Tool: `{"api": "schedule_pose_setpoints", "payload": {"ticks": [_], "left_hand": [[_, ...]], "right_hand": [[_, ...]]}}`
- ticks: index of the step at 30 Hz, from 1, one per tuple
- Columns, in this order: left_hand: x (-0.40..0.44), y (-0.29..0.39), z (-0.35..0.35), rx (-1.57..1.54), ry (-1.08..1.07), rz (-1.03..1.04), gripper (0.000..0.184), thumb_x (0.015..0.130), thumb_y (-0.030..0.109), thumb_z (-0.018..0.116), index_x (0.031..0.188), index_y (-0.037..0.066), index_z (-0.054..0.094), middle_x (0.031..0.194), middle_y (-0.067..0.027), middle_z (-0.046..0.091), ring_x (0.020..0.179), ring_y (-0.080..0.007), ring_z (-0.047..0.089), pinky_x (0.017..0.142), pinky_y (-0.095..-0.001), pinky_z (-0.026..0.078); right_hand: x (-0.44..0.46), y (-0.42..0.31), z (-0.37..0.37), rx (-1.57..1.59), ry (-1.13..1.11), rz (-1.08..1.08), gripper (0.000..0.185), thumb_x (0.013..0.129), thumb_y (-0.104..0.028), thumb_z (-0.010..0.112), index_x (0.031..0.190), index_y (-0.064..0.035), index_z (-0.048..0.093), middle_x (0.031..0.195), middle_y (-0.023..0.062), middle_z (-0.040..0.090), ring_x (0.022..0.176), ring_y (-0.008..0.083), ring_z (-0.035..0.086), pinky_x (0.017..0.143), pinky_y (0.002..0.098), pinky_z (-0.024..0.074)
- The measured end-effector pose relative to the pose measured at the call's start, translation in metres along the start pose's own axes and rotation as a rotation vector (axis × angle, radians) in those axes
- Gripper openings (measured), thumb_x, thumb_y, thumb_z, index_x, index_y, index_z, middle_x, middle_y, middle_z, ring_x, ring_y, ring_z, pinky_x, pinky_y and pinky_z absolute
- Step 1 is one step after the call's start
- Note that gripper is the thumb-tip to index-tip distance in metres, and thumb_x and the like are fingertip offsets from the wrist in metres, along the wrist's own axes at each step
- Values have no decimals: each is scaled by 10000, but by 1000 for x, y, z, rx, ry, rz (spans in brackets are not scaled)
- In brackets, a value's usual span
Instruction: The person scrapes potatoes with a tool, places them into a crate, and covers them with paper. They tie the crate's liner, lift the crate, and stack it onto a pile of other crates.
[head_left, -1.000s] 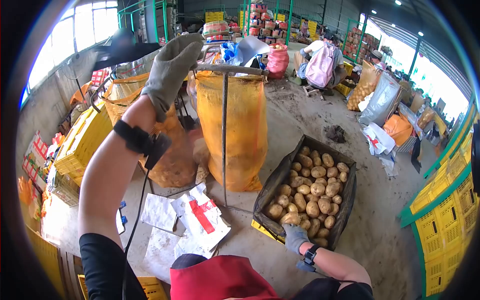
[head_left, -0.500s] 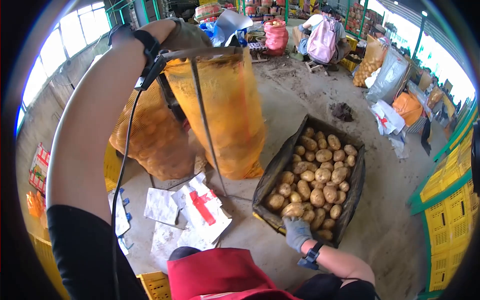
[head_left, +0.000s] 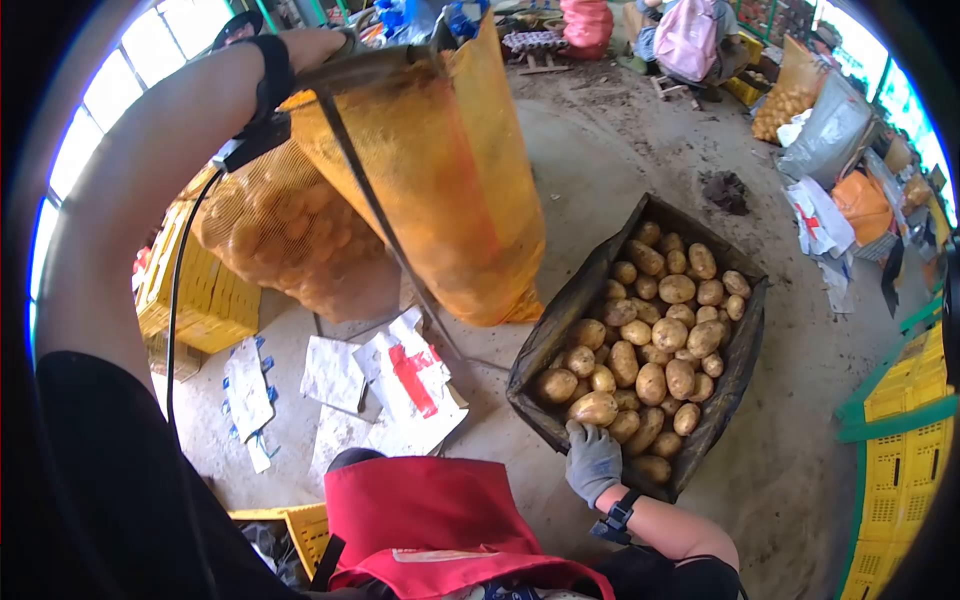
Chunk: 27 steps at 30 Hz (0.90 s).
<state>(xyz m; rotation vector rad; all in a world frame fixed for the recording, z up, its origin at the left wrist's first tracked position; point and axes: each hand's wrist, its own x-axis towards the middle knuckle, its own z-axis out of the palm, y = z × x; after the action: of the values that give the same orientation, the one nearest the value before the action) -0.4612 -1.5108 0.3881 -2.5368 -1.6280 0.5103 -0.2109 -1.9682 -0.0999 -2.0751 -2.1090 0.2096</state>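
Note:
My left arm reaches up and across at the upper left. My left hand [head_left: 335, 46], mostly hidden behind the arm, closes at the top bar of a metal sack stand [head_left: 372, 72]. From the stand hangs an orange mesh sack [head_left: 440, 190], upright and slightly tilted. A dark-lined crate [head_left: 548, 420] full of potatoes [head_left: 650, 340] rests on the floor to the right. My right hand [head_left: 594, 462], in a grey glove, is curled over the crate's near edge, beside the closest potatoes.
A filled mesh sack [head_left: 290, 230] leans behind the hanging sack. Torn white sacking [head_left: 400, 390] lies on the floor. Yellow crates [head_left: 195, 285] stand left, and more yellow crates [head_left: 900, 470] right. Farther off, a person with a pink backpack [head_left: 688, 40] sits near a pink sack [head_left: 587, 28].
My view has shifted down and closer. The hanging sack's top leans farther left toward me, with my left hand at the bar. My right hand stays at the crate's edge.

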Motion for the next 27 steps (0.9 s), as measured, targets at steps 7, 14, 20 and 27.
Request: {"api": "schedule_pose_setpoints", "payload": {"ticks": [7,14,20,27], "left_hand": [[-10,-4,-2,29,-35,-26,479,909,243,670,1360,106,581,1175,-99,684,1038,-223,652,939,-397,531],[-22,3,4,48,-63,-24,499,892,212,690,1364,104,567,1179,-102,679,1048,-227,649,938,-395,532],[-23,6,4,68,-57,-10,519,878,185,707,1367,102,555,1182,-105,675,1057,-230,647,936,-393,534],[-20,9,12,42,5,87,546,861,155,727,1371,100,541,1186,-108,670,1067,-233,645,935,-391,536]], "right_hand": [[0,-7,-5,86,-35,82,457,842,-184,656,1284,-101,575,1151,166,623,1037,371,611,866,496,505],[2,-9,-11,-1,-97,95,424,829,-168,645,1247,-132,588,1149,146,630,1035,368,620,811,493,507],[1,-8,-11,-86,-91,58,375,843,-159,631,1216,-159,591,1102,104,645,1006,305,654,760,456,525],[4,-4,-8,0,-73,70,368,834,-140,629,1202,-137,622,1116,125,644,1010,363,632,775,491,526]]}}
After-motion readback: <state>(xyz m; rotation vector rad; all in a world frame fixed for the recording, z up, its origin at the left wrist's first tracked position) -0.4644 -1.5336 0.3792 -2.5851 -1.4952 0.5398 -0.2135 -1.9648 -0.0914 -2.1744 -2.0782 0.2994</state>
